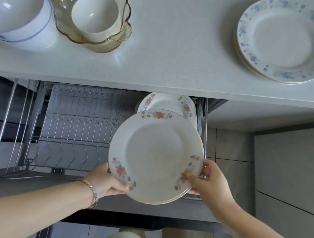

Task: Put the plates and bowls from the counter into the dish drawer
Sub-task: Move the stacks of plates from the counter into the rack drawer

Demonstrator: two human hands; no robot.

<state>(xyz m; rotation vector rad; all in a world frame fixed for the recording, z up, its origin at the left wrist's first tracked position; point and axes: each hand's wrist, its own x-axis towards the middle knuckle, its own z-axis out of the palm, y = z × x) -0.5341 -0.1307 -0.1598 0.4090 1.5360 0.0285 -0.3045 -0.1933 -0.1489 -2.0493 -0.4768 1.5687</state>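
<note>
Pink-flowered plates (155, 158), a small stack, sit pinched at the near rim between your left hand (106, 181) and right hand (209, 180), above the open dish drawer (77, 121).

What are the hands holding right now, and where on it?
Both hold a small stack of pink-flowered plates over the open drawer: the left hand grips the near-left rim, the right hand the near-right rim.
</note>
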